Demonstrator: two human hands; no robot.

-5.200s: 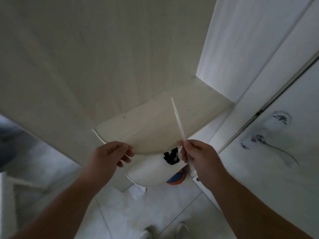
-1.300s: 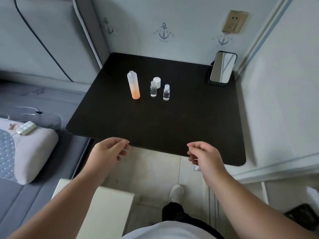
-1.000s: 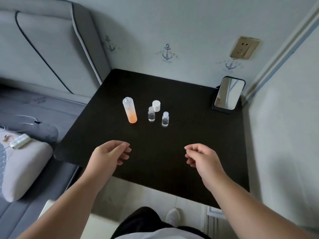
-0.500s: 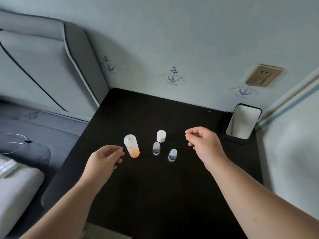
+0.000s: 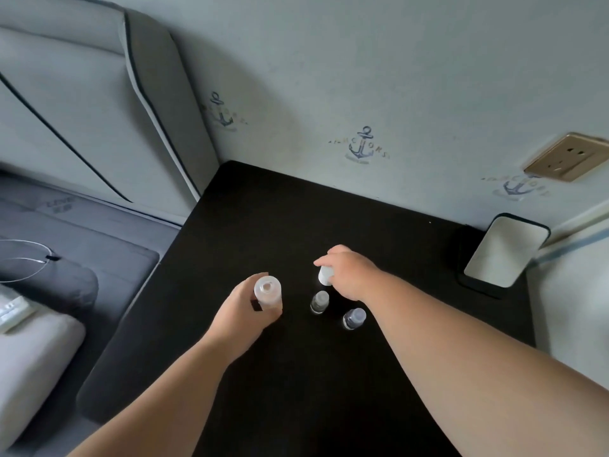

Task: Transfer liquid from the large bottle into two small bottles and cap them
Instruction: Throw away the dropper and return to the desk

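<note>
Black covers the table (image 5: 296,225), which sits by a pale wall with anchor pictures (image 5: 362,145). Near its middle stands the large bottle (image 5: 268,291), with its top open. The left hand (image 5: 245,313) is wrapped around its side. Just to the right stand two small bottles (image 5: 319,301) (image 5: 353,318), side by side and not touching. Right behind them, the right hand (image 5: 349,275) grips a white cap (image 5: 324,275) with curled fingers. A phone (image 5: 504,250) leans on the wall at the far right. A gold socket (image 5: 566,156) is above it. A grey bed (image 5: 82,232) is on the left.
</note>
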